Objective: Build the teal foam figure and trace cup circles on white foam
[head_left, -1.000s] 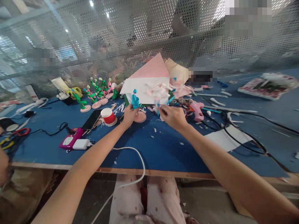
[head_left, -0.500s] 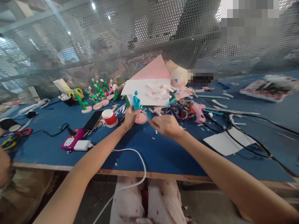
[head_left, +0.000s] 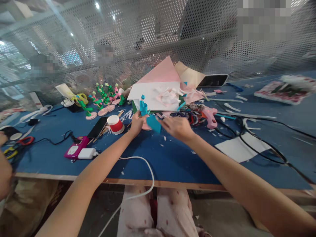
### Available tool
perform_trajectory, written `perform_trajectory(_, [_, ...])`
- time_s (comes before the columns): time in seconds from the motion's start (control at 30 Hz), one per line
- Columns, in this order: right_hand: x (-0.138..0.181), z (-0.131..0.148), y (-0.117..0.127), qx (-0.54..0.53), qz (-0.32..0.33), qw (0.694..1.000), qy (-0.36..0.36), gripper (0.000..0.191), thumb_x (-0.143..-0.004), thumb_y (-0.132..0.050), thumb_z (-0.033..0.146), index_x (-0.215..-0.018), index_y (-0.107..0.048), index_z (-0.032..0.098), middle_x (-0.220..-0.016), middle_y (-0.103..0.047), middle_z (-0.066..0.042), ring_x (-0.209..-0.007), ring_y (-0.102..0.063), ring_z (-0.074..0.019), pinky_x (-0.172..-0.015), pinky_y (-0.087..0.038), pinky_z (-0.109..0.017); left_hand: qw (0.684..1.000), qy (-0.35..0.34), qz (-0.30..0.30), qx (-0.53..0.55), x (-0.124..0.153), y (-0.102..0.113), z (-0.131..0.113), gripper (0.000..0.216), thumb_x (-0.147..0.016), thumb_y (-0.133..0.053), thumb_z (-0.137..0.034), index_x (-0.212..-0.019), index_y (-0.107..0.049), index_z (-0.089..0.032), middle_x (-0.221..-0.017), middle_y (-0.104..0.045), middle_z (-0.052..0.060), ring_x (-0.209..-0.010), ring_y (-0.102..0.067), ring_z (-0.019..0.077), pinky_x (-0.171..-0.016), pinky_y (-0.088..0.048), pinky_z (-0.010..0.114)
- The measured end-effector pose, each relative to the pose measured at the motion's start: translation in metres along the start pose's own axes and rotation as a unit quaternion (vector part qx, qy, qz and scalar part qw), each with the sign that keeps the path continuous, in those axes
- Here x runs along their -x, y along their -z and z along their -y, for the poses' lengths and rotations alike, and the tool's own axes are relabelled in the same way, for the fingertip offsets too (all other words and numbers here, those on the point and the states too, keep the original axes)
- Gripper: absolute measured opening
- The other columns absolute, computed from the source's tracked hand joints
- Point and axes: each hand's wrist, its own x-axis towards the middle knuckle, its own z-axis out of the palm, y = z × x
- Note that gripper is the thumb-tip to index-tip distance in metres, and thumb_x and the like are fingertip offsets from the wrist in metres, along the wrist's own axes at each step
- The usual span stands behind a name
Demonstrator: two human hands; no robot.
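Observation:
My left hand (head_left: 137, 124) is closed around the lower part of a blue paper model (head_left: 143, 107), a stem with curled strips and a small bud on top. The model stands upright over a round pink base (head_left: 146, 125), partly covered by my fingers. To its right, my right hand (head_left: 179, 127) pinches the edge of a flat blue piece of paper (head_left: 154, 124). This paper reaches leftward to just beside the model; whether they touch I cannot tell.
Several finished paper plants (head_left: 106, 95) stand at the back left. Nearby are a red paper cup (head_left: 116, 125), a phone (head_left: 98, 127), and a purple power socket (head_left: 77, 147). A pink glue gun (head_left: 210, 118), scraps and black cables (head_left: 259, 154) lie rightward. Another person's arm (head_left: 4, 171) shows at far left.
The blue paper at my right hand, edge-on and blurred before, now shows its broad face. My right fingers have straightened somewhat. My left hand has stayed on the model.

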Motion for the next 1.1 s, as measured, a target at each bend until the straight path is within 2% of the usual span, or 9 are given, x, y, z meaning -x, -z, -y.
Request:
perform_trajectory(0.1, [0.000, -0.004, 0.003, 0.030, -0.007, 0.995, -0.100, 0.043, -0.094, -0.039, 0.030, -0.054, -0.048, 0.016, -0.039, -0.043, 0.002, -0.039, -0.040, -0.0072, -0.043, -0.019, -0.023, 1.000, -0.007, 0.002, -0.003, 0.000, 0.000, 0.001, 0.021, -0.061, -0.065, -0.022, -0.080, -0.059, -0.016, -0.071, -0.062, -0.002, -0.066, -0.054, 0.0102, -0.068, -0.042, 0.023])
perform_trajectory(0.27, [-0.005, 0.006, 0.010, -0.047, 0.026, 0.992, 0.112, 0.043, -0.094, -0.040, 0.027, -0.053, -0.047, 0.017, -0.042, -0.047, 0.003, -0.041, -0.040, -0.0062, -0.048, -0.024, -0.023, 1.000, -0.004, 0.001, -0.014, 0.000, 0.001, 0.001, 0.018, -0.062, -0.066, -0.023, -0.076, -0.057, -0.017, -0.070, -0.061, -0.001, -0.064, -0.053, 0.0105, -0.066, -0.042, 0.025])
perform_trajectory(0.43, [0.000, -0.006, 0.005, 0.059, 0.016, 0.993, -0.103, 0.044, -0.094, -0.037, 0.031, -0.056, -0.051, 0.016, -0.041, -0.046, 0.001, -0.039, -0.041, -0.0075, -0.043, -0.022, -0.023, 1.000, -0.018, 0.001, -0.006, 0.000, 0.001, 0.001, 0.021, -0.062, -0.066, -0.023, -0.080, -0.057, -0.017, -0.072, -0.062, -0.002, -0.068, -0.055, 0.0109, -0.070, -0.042, 0.025])
perform_trajectory(0.6, [-0.002, 0.009, 0.006, -0.043, 0.027, 0.988, 0.143, 0.041, -0.093, -0.040, 0.026, -0.053, -0.048, 0.017, -0.043, -0.045, 0.004, -0.041, -0.038, -0.0066, -0.047, -0.023, -0.024, 1.000, -0.003, -0.002, -0.021, 0.001, 0.000, 0.000, 0.019, -0.063, -0.065, -0.023, -0.079, -0.057, -0.017, -0.062, -0.059, -0.003, -0.058, -0.053, 0.0099, -0.062, -0.042, 0.023])
perform_trajectory(0.63, [-0.002, 0.009, 0.005, -0.048, 0.033, 0.987, 0.151, 0.040, -0.093, -0.041, 0.025, -0.054, -0.049, 0.017, -0.044, -0.047, 0.003, -0.043, -0.039, -0.0067, -0.048, -0.024, -0.024, 1.000, 0.001, -0.007, -0.027, 0.001, 0.000, -0.001, 0.017, -0.063, -0.065, -0.022, -0.077, -0.057, -0.017, -0.060, -0.058, -0.003, -0.057, -0.053, 0.0099, -0.061, -0.042, 0.023])
perform_trajectory(0.8, [0.005, -0.010, -0.001, 0.057, -0.031, 0.994, -0.088, 0.040, -0.093, -0.041, 0.029, -0.056, -0.052, 0.015, -0.040, -0.045, 0.002, -0.041, -0.041, -0.0076, -0.043, -0.021, -0.023, 0.999, -0.012, -0.012, -0.035, 0.000, 0.000, -0.001, 0.016, -0.063, -0.065, -0.020, -0.077, -0.058, -0.016, -0.069, -0.062, -0.002, -0.065, -0.055, 0.0108, -0.068, -0.043, 0.024])
perform_trajectory(0.87, [0.004, -0.008, 0.000, 0.033, -0.036, 0.996, -0.074, 0.041, -0.093, -0.041, 0.028, -0.055, -0.050, 0.016, -0.040, -0.044, 0.002, -0.040, -0.040, -0.0070, -0.043, -0.020, -0.023, 0.999, -0.012, -0.009, -0.034, 0.001, 0.000, -0.001, 0.017, -0.063, -0.065, -0.020, -0.078, -0.059, -0.016, -0.069, -0.062, -0.002, -0.066, -0.054, 0.0105, -0.068, -0.042, 0.023])
perform_trajectory(1.0, [-0.002, 0.004, 0.004, -0.060, 0.027, 0.992, 0.104, 0.041, -0.094, -0.039, 0.026, -0.055, -0.047, 0.017, -0.042, -0.046, 0.004, -0.041, -0.039, -0.0062, -0.047, -0.023, -0.023, 1.000, 0.005, -0.004, -0.027, 0.002, 0.000, -0.002, 0.016, -0.063, -0.064, -0.020, -0.077, -0.058, -0.016, -0.067, -0.060, -0.002, -0.062, -0.053, 0.0097, -0.063, -0.041, 0.022])
perform_trajectory(1.1, [0.001, -0.004, 0.002, -0.001, 0.014, 1.000, -0.008, 0.040, -0.094, -0.039, 0.027, -0.057, -0.050, 0.016, -0.043, -0.047, 0.003, -0.041, -0.042, -0.0067, -0.045, -0.023, -0.022, 1.000, -0.003, -0.003, -0.013, 0.002, -0.001, -0.002, 0.017, -0.062, -0.065, -0.020, -0.077, -0.058, -0.016, -0.068, -0.061, -0.003, -0.063, -0.053, 0.0095, -0.063, -0.041, 0.022])
